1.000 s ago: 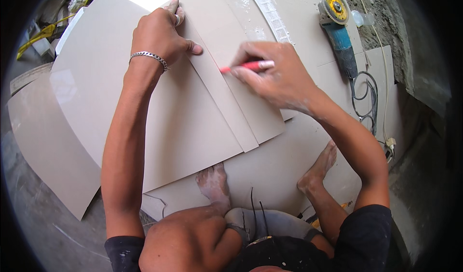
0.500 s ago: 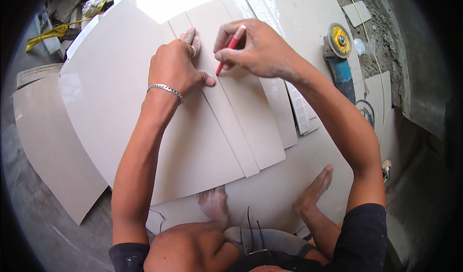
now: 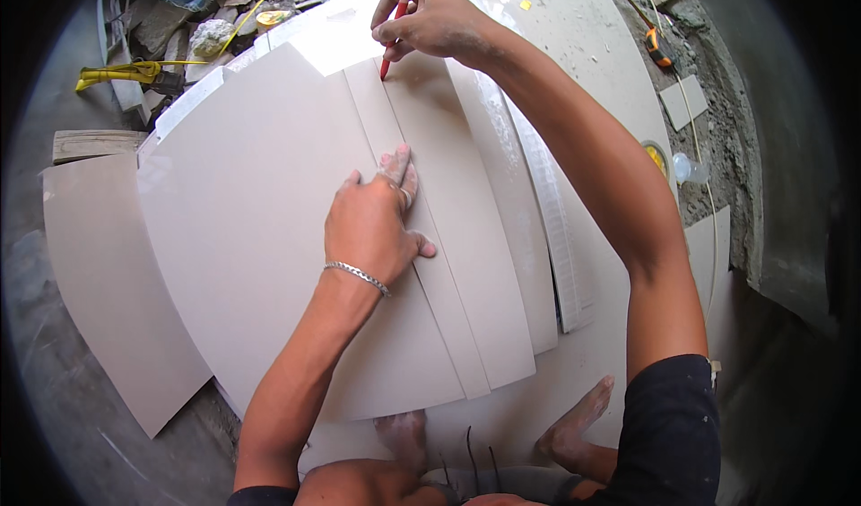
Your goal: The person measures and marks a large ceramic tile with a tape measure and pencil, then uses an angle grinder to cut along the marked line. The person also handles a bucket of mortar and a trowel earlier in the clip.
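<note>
Rubble: broken bits and a yellow tool [image 3: 126,74] lie at the far left, beyond the tiles, well apart from both hands.
Big tile: the large beige tile [image 3: 242,228] lies flat on the floor over other tiles, filling the left and middle of the view.
Left hand: the left hand [image 3: 372,223] lies palm down, fingers spread flat, pressing the strip against the big tile; it grips nothing. A second ago it sat at the strip's far end; now it rests near mid-length.
Strip: the narrow tile strip [image 3: 408,210] runs from the far edge toward the person, lying along the big tile's right edge as a straightedge.
Pencil: the red pencil [image 3: 391,39] has its tip down at the strip's far end, on its right side. A second ago the tip was about halfway along; it has travelled away from the person.
Right hand: the right hand [image 3: 435,17] is closed round the pencil in a writing pinch, arm stretched out.
Meaning: the marking stroke seems to have reached the far end of the line, with the strip held steady under the shifted hand.
Right side: more tile offcuts, an angle grinder [image 3: 659,158] mostly hidden by the arm, and a tape measure [image 3: 659,50] lie out of reach.
Feet: bare feet [image 3: 583,412] rest on the lower tiles.
</note>
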### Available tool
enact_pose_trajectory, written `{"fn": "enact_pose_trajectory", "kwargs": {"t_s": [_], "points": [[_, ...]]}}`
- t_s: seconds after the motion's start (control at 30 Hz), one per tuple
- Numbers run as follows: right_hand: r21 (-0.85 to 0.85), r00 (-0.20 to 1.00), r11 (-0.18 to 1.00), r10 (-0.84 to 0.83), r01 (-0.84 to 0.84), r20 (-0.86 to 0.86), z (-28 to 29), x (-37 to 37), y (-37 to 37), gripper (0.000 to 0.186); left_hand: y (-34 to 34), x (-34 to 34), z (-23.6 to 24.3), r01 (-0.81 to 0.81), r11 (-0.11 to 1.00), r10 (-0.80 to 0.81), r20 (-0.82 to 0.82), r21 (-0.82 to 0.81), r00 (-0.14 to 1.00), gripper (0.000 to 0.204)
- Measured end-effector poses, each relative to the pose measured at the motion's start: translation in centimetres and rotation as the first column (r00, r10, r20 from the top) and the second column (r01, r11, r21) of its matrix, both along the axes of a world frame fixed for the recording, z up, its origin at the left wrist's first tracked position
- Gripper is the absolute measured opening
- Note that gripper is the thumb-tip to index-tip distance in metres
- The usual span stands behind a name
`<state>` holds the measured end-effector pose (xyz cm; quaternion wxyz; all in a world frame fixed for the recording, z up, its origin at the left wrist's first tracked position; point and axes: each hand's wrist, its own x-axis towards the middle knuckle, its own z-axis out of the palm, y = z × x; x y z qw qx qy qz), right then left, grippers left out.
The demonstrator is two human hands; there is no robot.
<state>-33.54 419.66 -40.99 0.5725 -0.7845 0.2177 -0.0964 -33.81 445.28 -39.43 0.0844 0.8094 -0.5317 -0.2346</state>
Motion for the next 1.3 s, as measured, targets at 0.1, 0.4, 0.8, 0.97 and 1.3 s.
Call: {"fn": "enact_pose_trajectory", "kwargs": {"t_s": [0.1,0.4,0.8,0.97,1.3], "points": [[-0.040,0.999,0.998,-0.041,0.042,0.036,-0.5,3.6,-2.6,0.010,0.0,-0.1,0.4,0.039,0.999,-0.039,0.024,0.014,0.999,0.103],[-0.203,0.946,0.940,-0.229,0.276,0.229,-0.1,10.3,-7.6,0.018,-0.3,0.0,1.1,0.003,0.993,-0.001,-0.015,0.118,1.000,0.096],[-0.317,0.943,0.901,-0.226,0.297,0.244,-2.4,3.6,-3.7,0.019,0.0,0.0,-0.1,0.025,0.996,-0.027,0.029,0.082,0.999,0.103],[-0.325,0.919,0.878,-0.256,0.351,0.300,-3.1,4.4,-2.7,0.019,0.0,0.1,-0.3,0.034,0.997,-0.038,0.050,0.073,0.998,0.100],[-0.285,0.984,0.942,-0.169,0.175,0.047,-1.5,-0.5,0.6,0.018,-0.4,0.2,0.3,0.004,0.987,-0.001,-0.016,0.163,1.000,0.100]]}}
